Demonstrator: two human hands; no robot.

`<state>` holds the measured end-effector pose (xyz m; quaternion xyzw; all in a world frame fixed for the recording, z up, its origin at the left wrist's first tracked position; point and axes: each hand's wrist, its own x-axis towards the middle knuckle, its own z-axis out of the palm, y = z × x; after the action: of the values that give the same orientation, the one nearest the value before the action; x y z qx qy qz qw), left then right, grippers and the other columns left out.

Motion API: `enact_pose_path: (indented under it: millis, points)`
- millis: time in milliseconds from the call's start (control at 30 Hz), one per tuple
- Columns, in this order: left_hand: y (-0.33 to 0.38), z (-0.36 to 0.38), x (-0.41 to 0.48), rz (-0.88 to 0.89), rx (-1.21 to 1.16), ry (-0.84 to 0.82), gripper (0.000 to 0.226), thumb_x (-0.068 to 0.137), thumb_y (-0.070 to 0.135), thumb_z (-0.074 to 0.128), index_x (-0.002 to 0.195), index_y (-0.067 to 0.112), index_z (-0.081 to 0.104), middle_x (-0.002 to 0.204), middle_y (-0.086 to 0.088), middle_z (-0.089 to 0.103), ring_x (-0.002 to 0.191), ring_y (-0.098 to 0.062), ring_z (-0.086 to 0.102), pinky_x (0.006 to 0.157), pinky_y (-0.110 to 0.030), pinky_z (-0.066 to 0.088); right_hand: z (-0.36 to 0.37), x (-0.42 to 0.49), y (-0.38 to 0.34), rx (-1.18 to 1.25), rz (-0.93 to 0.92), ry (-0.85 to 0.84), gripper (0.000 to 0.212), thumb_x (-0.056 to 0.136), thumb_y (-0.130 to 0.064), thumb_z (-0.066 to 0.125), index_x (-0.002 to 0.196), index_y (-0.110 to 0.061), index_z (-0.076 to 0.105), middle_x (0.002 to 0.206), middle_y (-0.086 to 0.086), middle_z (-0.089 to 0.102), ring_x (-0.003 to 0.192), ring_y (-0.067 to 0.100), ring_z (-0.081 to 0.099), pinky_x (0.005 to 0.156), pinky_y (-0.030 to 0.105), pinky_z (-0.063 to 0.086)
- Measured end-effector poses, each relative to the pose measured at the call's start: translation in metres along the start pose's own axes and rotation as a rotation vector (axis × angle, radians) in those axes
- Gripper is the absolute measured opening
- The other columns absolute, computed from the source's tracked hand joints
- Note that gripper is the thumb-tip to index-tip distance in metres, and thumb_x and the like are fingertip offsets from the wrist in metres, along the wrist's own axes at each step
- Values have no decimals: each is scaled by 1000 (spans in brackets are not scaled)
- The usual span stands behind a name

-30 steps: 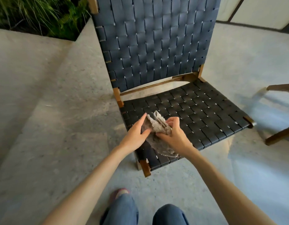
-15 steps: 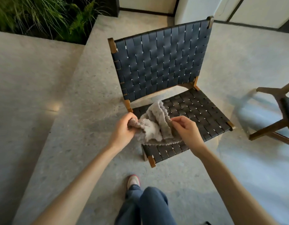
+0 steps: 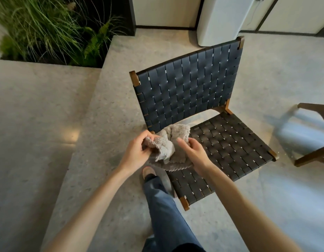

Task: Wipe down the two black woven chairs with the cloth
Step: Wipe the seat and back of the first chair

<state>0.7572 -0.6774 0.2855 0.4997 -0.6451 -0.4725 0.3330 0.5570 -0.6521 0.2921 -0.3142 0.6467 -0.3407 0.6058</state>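
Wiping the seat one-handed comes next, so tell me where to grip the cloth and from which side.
Take the cloth at its bunched middle, from above, likely with the right hand. That fold bulges up between the hands, thick enough to fill a palm; the lower edge hangs loose and would trail. The left hand grips only the left corner.

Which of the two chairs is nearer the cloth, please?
The central chair, its woven seat just beside the cloth; the other chair shows only wooden legs at the right edge.
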Motion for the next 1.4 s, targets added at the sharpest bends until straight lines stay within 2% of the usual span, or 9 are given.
enact_pose_path:
  millis: [100,200,400,567,767,900,1000,1133,1400]
  points:
    - [-7,-15,28,-19,-20,-29,48,70,-5,49,75,43,48,100,18,69,103,-7,63,81,-15,46,8,28,-9,-13,-49,106,8,90,-22,65,86,-16,65,88,10,68,82,22,64,71,34,58]
    - [-16,-40,64,-99,92,-87,57,77,-19,54,72,38,48,102,12,67,105,-14,62,81,-22,46,4,62,-33,-68,-79,265,21,92,-23,61,88,-2,62,83,5,62,74,14,58,58,21,50]
    - [-3,-80,145,-341,455,-422,31,94,4,53,107,33,54,128,4,54,122,-16,50,103,-35,44,-8,102,-100,-279,-180,176,17,96,-25,56,88,-10,62,84,4,61,81,19,59,68,28,49]
    - [38,-79,206,-187,350,-450,76,85,20,70,146,33,26,155,6,25,143,-17,25,113,-47,32,-12,104,-154,-558,-245,-39,22,98,-17,51,106,0,62,99,19,59,92,32,57,81,44,47]
    - [60,-67,264,56,281,-669,87,74,25,80,141,43,27,160,9,0,146,-14,-14,116,-45,3,-17,97,-203,-512,-241,-100,17,96,-13,53,106,-5,62,101,13,59,96,25,56,86,36,47]
    - [54,-76,285,18,116,-769,65,75,27,79,129,40,45,143,12,44,144,-17,23,113,-30,28,-6,100,-208,-526,-346,127,17,96,-13,53,108,-12,65,94,5,65,88,17,59,79,32,49]
    - [47,-90,289,-52,73,-837,37,82,24,73,113,34,55,109,17,63,114,-14,59,85,-15,50,14,104,-204,-511,-407,414,16,96,-16,54,108,-16,65,93,-2,67,86,7,60,74,26,50]
    - [30,-111,290,-59,137,-948,46,91,27,63,131,16,44,125,-3,56,117,-15,54,97,-34,49,47,108,-204,-418,-494,684,22,94,-9,55,111,-18,67,90,-28,58,86,-17,54,72,5,45]
    - [10,-140,316,-342,240,-793,29,100,29,43,124,23,58,109,-1,62,104,-21,59,80,-37,55,127,91,-157,-483,-522,777,26,86,7,58,102,-11,68,99,-7,63,89,2,60,72,8,45]
